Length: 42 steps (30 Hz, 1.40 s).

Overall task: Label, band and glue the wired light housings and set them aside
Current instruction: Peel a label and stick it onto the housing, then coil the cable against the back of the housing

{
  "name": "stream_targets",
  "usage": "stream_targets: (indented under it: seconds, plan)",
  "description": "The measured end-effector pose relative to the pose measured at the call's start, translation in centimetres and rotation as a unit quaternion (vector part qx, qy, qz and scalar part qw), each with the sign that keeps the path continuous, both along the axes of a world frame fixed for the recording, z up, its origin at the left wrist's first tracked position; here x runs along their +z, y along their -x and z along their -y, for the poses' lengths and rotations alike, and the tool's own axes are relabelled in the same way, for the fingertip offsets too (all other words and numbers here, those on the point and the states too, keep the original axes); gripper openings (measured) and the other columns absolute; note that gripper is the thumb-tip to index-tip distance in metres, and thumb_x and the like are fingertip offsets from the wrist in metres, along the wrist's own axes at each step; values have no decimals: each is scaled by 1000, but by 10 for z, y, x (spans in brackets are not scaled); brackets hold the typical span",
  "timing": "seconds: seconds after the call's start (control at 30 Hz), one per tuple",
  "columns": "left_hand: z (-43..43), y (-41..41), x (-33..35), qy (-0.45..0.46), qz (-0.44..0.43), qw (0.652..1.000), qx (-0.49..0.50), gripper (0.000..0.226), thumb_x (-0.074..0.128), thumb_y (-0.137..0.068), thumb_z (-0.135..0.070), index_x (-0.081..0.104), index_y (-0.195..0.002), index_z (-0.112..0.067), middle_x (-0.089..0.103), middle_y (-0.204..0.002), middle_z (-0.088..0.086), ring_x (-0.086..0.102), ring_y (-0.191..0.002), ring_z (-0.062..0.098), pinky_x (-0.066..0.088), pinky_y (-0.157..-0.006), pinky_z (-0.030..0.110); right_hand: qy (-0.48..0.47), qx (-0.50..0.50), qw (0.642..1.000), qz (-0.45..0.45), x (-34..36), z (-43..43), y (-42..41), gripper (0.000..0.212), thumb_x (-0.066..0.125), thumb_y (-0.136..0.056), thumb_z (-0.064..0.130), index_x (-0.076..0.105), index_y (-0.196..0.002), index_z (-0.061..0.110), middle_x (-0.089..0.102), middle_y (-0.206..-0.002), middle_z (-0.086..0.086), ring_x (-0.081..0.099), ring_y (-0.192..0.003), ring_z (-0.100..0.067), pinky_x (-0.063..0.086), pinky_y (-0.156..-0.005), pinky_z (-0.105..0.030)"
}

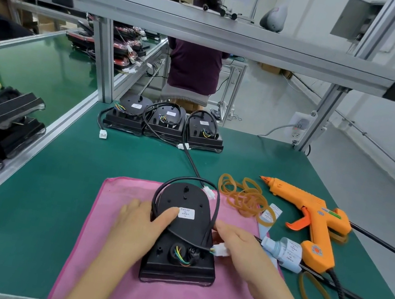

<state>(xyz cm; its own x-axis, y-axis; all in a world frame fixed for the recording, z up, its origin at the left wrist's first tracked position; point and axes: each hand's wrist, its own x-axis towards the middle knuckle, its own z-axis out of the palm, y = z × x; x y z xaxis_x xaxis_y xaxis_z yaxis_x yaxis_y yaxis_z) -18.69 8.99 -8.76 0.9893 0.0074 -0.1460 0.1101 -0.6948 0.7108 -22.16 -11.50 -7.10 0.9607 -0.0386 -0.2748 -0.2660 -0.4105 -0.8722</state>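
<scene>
The green worktop [55,191] carried the pink cloth [102,250], and mid-cloth lay the black light housing [180,265], back upward. It was a rigid plastic shell, probably light and smooth, best taken by its flat sides rather than its wires. Over the cloth's right half, the right hand [244,255] had its grip pinching the white connector [220,250] that ended the limp cable [186,178]. The left hand [137,225] lay spread at the housing's left edge, thumb pressing the label [186,213].
</scene>
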Motion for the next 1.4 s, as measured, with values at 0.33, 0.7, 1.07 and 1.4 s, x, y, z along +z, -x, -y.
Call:
stream_targets:
  seconds: [0.33, 0.7, 1.07, 1.4]
  plan:
    - [14, 6, 5, 414, -39, 906, 71, 13, 58, -95, -27, 53, -106, -28, 70, -106, 1, 68, -96, 19, 57, -79, 38, -45, -31, 994, 99, 1, -8, 13, 32, 54, -96, 17, 67, -97, 47, 70, -100, 29, 63, -98, 9, 45, -89, -14]
    - [12, 12, 0, 450, 2, 893, 14, 21, 57, -96, -24, 55, -115, -30, 72, -103, -12, 69, -96, 6, 54, -70, 19, -132, -4, 981, 140, 12, -9, 4, 54, 67, -85, 15, 53, -122, 51, 57, -127, 27, 53, -117, 8, 49, -95, -22]
    - [13, 15, 6, 436, -8, 899, -47, 23, 56, -96, -26, 54, -119, -32, 70, -105, -19, 66, -99, 1, 52, -75, 17, -399, -27, 914, -64, 9, -2, -2, 51, 62, -75, 15, 59, -126, 7, 66, -120, -21, 61, -114, -39, 50, -97, -50]
    - [21, -63, 67, 86, 137, 979, -125, 44, 46, -100, -35, 46, -142, -26, 44, -147, -6, 36, -136, 11, 23, -110, 26, -434, -70, 897, -51, 5, -13, 6, 61, 70, -67, 23, 60, -123, 1, 67, -117, -23, 66, -101, -35, 53, -93, -46]
